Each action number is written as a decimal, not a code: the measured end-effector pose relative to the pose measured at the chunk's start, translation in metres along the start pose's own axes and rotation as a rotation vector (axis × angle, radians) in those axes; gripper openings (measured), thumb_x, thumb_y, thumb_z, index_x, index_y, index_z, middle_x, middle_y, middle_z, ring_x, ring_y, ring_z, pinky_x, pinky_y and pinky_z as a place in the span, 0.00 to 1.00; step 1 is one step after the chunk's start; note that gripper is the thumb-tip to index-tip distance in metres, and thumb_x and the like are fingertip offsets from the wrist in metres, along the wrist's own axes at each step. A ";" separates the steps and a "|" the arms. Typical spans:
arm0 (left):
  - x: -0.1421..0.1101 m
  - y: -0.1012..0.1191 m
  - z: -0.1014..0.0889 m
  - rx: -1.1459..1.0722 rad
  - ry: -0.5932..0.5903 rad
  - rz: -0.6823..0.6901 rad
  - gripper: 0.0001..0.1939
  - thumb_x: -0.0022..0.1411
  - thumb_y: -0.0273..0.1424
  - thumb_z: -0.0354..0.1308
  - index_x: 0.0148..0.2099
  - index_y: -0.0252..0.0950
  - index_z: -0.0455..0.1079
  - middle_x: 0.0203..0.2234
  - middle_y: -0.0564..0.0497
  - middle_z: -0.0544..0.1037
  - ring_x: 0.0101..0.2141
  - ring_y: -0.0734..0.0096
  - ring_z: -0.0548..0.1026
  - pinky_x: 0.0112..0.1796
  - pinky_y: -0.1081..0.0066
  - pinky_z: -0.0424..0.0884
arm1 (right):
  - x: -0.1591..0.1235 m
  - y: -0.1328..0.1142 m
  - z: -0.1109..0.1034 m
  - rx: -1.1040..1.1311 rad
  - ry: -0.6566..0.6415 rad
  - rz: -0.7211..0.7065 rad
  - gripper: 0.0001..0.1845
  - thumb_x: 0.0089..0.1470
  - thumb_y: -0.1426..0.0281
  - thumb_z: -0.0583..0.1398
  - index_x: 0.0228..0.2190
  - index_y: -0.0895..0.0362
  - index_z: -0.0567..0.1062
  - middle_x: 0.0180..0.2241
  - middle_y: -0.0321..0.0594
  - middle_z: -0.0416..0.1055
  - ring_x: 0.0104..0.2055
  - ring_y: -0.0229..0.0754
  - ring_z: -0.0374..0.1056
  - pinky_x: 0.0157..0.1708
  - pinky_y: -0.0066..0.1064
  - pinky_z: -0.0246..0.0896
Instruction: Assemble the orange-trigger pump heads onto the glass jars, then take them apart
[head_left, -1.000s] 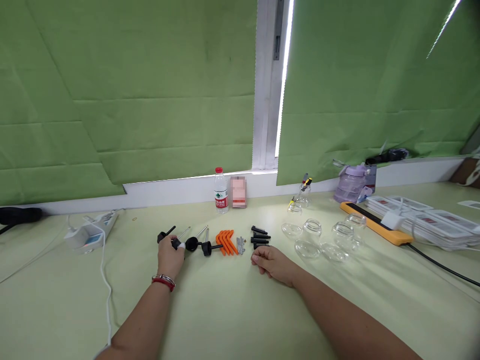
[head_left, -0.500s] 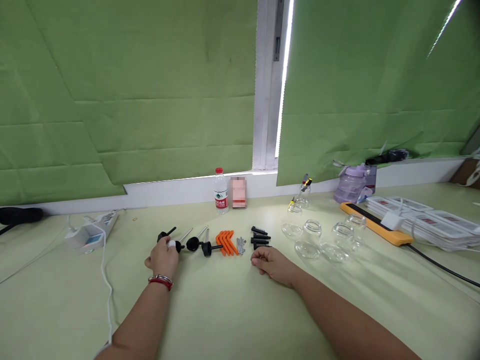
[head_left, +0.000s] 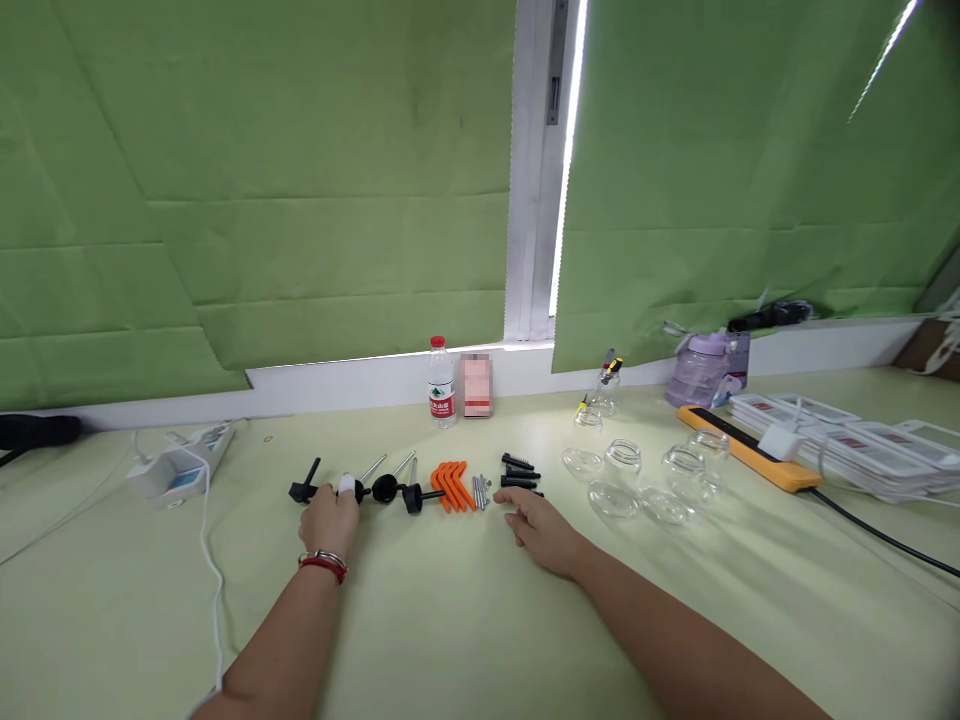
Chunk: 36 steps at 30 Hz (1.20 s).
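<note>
My left hand (head_left: pixel 330 518), with a white wrap on one finger, is closed around a black cap with a stem (head_left: pixel 303 491), which sticks out on its left. The fingertips are partly hidden. Right beside that hand, partly covered, lies another black cap (head_left: pixel 360 491) with a metal rod. Two more black caps (head_left: pixel 385 488) with rods or stems follow to the right. My right hand (head_left: pixel 544 530) rests on the table with its index finger stretched out and nothing held. Just beyond it lie several black screw-like plugs (head_left: pixel 519 470). Small metal screws (head_left: pixel 480 491) and orange bent pieces (head_left: pixel 451 486) lie between the hands.
Several clear glass jars (head_left: pixel 622 460) stand at the right. Behind are a water bottle (head_left: pixel 442 390), a pink box (head_left: pixel 476 386) and a purple jug (head_left: pixel 701 370). An orange power strip (head_left: pixel 750 452) and stacked white cases (head_left: pixel 862 450) lie far right; a white power strip (head_left: pixel 195 465) lies left.
The black cap by my left hand has shifted left and turned, its stem now pointing up. My right hand has moved slightly left, its index finger now extended.
</note>
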<state>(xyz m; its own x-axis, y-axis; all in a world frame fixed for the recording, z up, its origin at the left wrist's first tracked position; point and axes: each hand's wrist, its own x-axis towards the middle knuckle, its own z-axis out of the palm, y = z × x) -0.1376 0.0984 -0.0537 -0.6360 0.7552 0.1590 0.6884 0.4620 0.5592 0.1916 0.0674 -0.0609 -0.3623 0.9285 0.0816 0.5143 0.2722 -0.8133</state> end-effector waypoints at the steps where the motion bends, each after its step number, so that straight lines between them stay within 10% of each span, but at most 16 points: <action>1: 0.000 0.000 0.000 -0.004 -0.005 0.008 0.21 0.58 0.44 0.40 0.37 0.36 0.68 0.35 0.37 0.76 0.39 0.45 0.72 0.36 0.58 0.64 | 0.001 -0.001 0.001 -0.043 0.019 -0.035 0.19 0.55 0.70 0.49 0.49 0.54 0.64 0.36 0.41 0.70 0.37 0.41 0.65 0.38 0.33 0.58; 5: 0.001 -0.001 0.003 -0.025 -0.004 0.027 0.19 0.58 0.42 0.41 0.38 0.34 0.67 0.34 0.37 0.76 0.36 0.49 0.73 0.32 0.62 0.65 | 0.004 -0.005 0.006 -0.170 0.047 -0.121 0.25 0.54 0.74 0.48 0.54 0.52 0.57 0.55 0.42 0.59 0.55 0.44 0.56 0.51 0.35 0.50; 19: 0.003 -0.004 -0.003 0.089 0.011 0.033 0.26 0.50 0.30 0.50 0.53 0.33 0.61 0.47 0.36 0.71 0.48 0.42 0.66 0.42 0.52 0.63 | 0.018 -0.013 0.011 -0.445 -0.014 0.006 0.36 0.51 0.78 0.48 0.60 0.54 0.45 0.50 0.50 0.65 0.46 0.48 0.65 0.41 0.34 0.55; 36: -0.025 0.015 -0.030 0.456 -0.256 0.309 0.11 0.45 0.21 0.51 0.33 0.31 0.72 0.34 0.33 0.76 0.38 0.45 0.73 0.34 0.58 0.67 | 0.017 -0.013 0.014 -0.476 0.007 0.005 0.34 0.50 0.79 0.48 0.59 0.54 0.49 0.48 0.48 0.67 0.44 0.47 0.66 0.39 0.32 0.55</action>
<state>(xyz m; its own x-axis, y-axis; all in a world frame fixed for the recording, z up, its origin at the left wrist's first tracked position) -0.1215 0.0725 -0.0245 -0.3174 0.9479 0.0261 0.9440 0.3132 0.1040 0.1680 0.0766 -0.0574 -0.3546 0.9313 0.0836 0.8154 0.3517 -0.4597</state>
